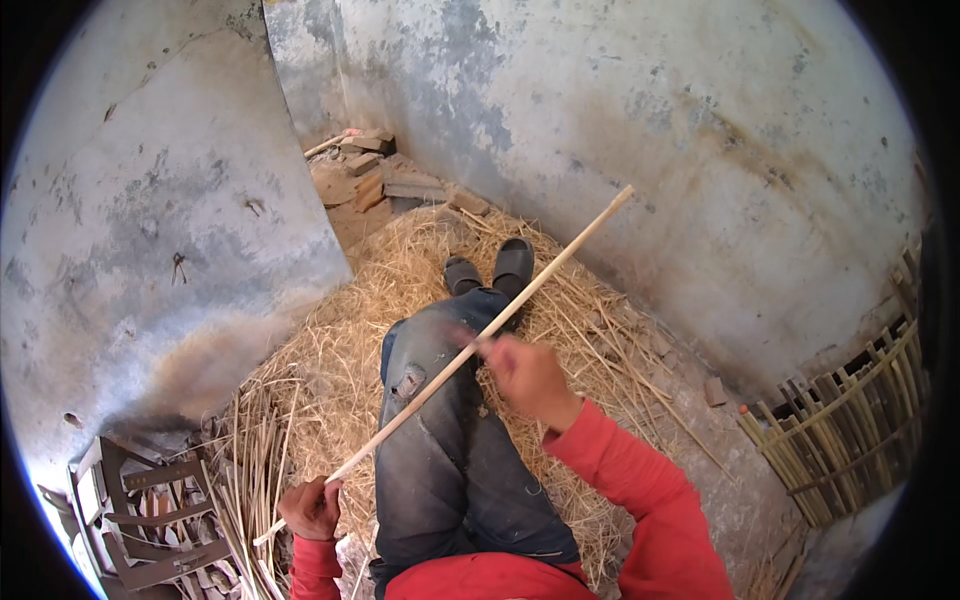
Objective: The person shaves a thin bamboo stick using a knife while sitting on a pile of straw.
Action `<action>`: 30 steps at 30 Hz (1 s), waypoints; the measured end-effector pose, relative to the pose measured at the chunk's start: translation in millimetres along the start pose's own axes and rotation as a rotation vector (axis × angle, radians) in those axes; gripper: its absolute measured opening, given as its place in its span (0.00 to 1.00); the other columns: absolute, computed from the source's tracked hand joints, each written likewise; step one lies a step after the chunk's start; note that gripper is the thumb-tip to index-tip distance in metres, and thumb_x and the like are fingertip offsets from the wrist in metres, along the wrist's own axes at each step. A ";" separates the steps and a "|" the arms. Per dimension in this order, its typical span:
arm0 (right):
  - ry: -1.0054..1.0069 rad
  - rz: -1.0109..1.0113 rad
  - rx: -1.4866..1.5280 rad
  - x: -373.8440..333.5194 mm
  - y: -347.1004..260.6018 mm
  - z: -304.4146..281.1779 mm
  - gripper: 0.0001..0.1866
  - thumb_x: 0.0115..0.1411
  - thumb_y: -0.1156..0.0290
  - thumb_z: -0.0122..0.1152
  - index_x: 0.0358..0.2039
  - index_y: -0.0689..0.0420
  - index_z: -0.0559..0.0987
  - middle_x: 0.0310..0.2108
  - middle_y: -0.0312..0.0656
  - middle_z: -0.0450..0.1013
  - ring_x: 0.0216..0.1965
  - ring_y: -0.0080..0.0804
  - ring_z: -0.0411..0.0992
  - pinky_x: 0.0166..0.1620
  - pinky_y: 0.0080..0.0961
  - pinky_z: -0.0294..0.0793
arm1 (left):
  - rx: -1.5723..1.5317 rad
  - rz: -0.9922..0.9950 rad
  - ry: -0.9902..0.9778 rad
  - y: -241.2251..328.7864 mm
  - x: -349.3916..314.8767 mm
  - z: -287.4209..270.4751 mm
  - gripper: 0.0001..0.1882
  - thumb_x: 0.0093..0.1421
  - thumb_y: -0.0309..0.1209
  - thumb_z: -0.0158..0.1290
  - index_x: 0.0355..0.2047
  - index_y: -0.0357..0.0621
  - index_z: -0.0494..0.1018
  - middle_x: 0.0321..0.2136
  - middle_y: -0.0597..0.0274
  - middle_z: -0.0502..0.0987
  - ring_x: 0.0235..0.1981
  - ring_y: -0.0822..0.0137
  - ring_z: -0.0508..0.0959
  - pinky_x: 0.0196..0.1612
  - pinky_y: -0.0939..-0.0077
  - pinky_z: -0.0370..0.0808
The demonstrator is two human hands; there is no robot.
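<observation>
A long pale wooden stick (425, 392) slants across my lap, from near my left hip up to the far right. My left hand (312, 508) is closed around it close to its lower end. My right hand (535, 378) is curled into a fist against the stick's middle, above my knees. Motion smears its fingertips, and a blurred dark reddish shape shows just past the stick there. What that hand grips is not clear. Worn dark trousers (425, 480), with a hole at one knee, lie under the stick.
Loose straw (330, 370) covers the floor around my dark slippers (513, 262). Several thin strips (268, 470) lie at left beside a dark slatted frame (165, 515). A woven slatted panel (850, 420) leans at right. Bricks (370, 160) are piled by the far wall (580, 110).
</observation>
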State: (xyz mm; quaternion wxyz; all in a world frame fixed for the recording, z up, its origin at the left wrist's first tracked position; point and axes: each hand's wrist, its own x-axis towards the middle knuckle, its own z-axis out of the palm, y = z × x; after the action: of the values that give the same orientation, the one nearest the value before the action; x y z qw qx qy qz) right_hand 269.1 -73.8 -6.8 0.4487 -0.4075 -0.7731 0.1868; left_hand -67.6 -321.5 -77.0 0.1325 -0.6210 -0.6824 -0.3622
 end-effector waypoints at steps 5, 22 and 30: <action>0.493 0.229 -0.239 63.8 49.2 -60.5 0.21 0.77 0.61 0.49 0.35 0.62 0.83 0.18 0.56 0.71 0.19 0.50 0.73 0.24 0.42 0.68 | 0.013 0.037 0.000 -1.8 3.0 1.6 0.13 0.59 0.39 0.69 0.27 0.45 0.80 0.15 0.61 0.73 0.14 0.57 0.69 0.21 0.63 0.61; 0.564 0.192 -0.201 67.2 76.0 -70.8 0.24 0.76 0.59 0.52 0.26 0.64 0.76 0.18 0.56 0.68 0.18 0.47 0.68 0.25 0.44 0.64 | -0.277 -0.203 -0.240 18.0 25.4 -9.5 0.16 0.65 0.34 0.61 0.24 0.34 0.79 0.14 0.50 0.69 0.13 0.54 0.68 0.20 0.62 0.62; 0.352 0.197 -0.170 26.5 40.7 -70.2 0.25 0.74 0.57 0.56 0.24 0.63 0.76 0.15 0.51 0.64 0.17 0.37 0.60 0.25 0.38 0.62 | -0.314 -0.298 -0.296 -15.5 -5.0 -28.2 0.15 0.65 0.35 0.62 0.32 0.31 0.83 0.13 0.54 0.70 0.13 0.66 0.68 0.20 0.69 0.63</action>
State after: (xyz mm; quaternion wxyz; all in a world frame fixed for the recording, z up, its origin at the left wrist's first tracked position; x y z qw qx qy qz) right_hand 340.3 -33.7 18.0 0.5204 -0.5438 -0.6522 0.0900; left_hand -88.8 -343.3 -65.5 -0.1215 -0.5727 -0.7137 -0.3846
